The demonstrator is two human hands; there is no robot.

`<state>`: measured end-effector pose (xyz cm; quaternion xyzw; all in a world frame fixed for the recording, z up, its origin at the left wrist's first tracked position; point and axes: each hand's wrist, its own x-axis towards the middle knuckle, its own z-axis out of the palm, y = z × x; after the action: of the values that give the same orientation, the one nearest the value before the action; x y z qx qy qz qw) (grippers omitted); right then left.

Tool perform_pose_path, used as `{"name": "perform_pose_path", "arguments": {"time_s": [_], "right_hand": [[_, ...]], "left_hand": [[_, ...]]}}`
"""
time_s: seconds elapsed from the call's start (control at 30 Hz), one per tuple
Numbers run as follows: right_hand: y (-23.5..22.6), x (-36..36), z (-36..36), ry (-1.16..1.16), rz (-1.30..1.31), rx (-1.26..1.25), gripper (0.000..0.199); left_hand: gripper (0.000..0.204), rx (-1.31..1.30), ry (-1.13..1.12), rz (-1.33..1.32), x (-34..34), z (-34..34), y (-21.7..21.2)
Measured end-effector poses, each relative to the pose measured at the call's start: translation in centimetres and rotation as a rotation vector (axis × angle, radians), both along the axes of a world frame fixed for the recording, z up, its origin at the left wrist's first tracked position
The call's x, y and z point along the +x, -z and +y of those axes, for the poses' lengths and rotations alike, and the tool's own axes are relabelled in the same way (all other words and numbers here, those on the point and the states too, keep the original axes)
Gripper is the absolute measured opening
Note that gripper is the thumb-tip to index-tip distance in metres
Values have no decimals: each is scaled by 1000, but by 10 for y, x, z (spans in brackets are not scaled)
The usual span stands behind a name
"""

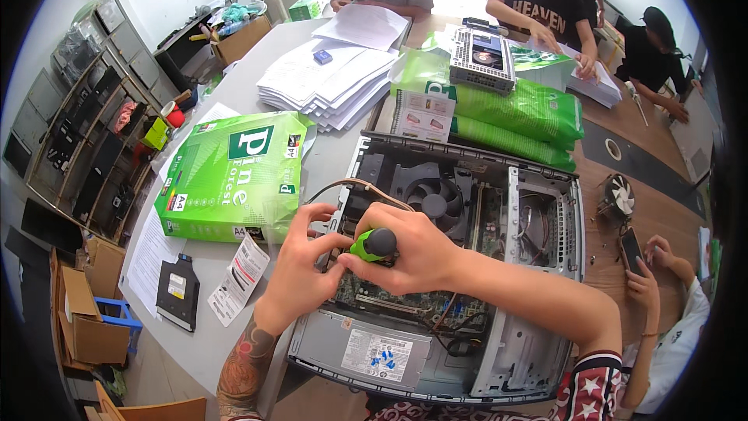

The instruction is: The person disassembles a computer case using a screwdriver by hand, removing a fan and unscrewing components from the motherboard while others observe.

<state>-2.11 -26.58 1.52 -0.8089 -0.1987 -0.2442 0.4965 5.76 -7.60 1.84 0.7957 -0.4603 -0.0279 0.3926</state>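
My right hand grips a green screwdriver with a black handle end, held over the left side of an opened desktop computer case. The screwdriver's tip is hidden below my hands. My left hand is at the case's left edge, thumb and fingers curled close beside the screwdriver. What those fingers pinch, if anything, cannot be made out. Inside the case, a black cooling fan sits beyond my right hand. A labelled silver power supply lies nearest me. A thin cable arches above my hands.
Left of the case are a green paper package, a dark flat drive and a paper label sheet. A metal drive rests on green packages beyond it. A loose fan cooler and a person holding a phone are at the right.
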Motion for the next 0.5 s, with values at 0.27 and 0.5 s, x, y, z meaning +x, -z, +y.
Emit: {"name": "perform_pose_path", "arguments": {"time_s": [0.27,0.5], "right_hand": [[2,2,-1,143,-99,28,28],[2,4,-2,169,-115,20,27]], "left_hand": [[30,50,-32,-167,3,3,4],[28,306,-59,-485,-11,3,-9]]}}
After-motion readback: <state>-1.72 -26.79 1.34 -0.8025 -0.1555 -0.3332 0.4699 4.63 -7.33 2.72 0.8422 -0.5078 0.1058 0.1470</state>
